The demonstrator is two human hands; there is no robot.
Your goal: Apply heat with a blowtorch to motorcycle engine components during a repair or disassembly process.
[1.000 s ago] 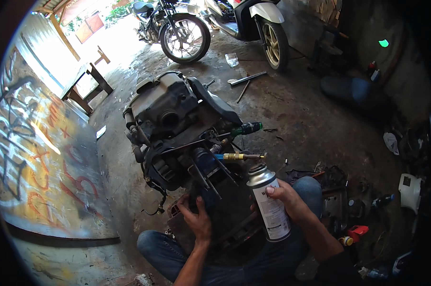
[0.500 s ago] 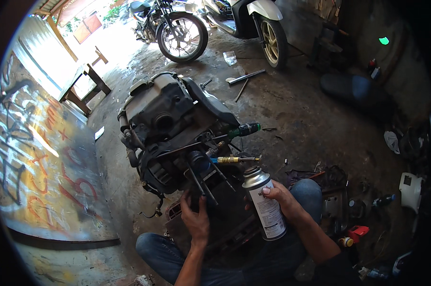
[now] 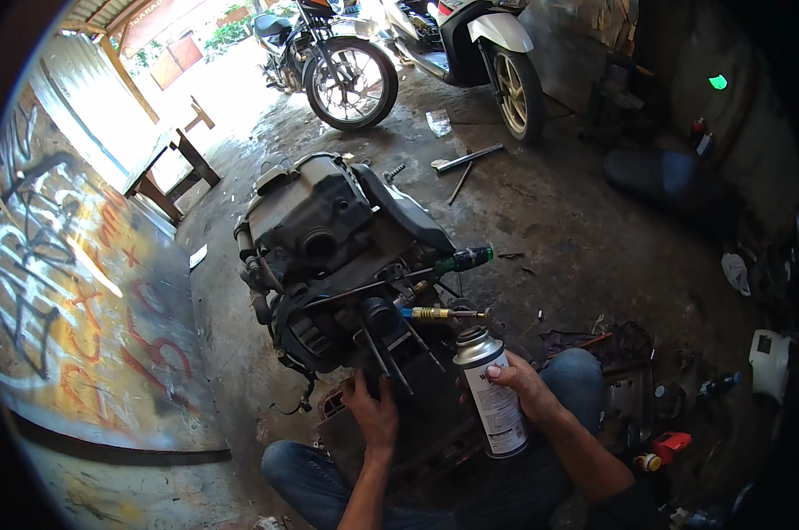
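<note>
My right hand [image 3: 521, 384] is wrapped round a white, silver-topped aerosol can [image 3: 493, 415], held upright with a slight tilt beside the engine. A brass torch nozzle with a blue part [image 3: 430, 313] lies horizontally just above the can's top. My left hand [image 3: 371, 408] reaches under the dark motorcycle engine [image 3: 324, 225], below its protruding metal studs [image 3: 377, 349]; its fingers are bent at something dark that I cannot make out. A green-handled screwdriver [image 3: 465, 258] rests across the engine, above the nozzle.
Two motorcycles [image 3: 346, 84] stand behind. A spray-painted panel [image 3: 99, 309] is at left, near a wooden bench [image 3: 183, 159]. Metal rods [image 3: 470, 159] and a black seat [image 3: 647, 177] lie on the floor. Parts, including a red item [image 3: 671, 442], lie at my right.
The view has shifted slightly, so the scene sits lower. My left hand's fingertips are more hidden among the dark parts; my right hand still grips the can, with little movement.
</note>
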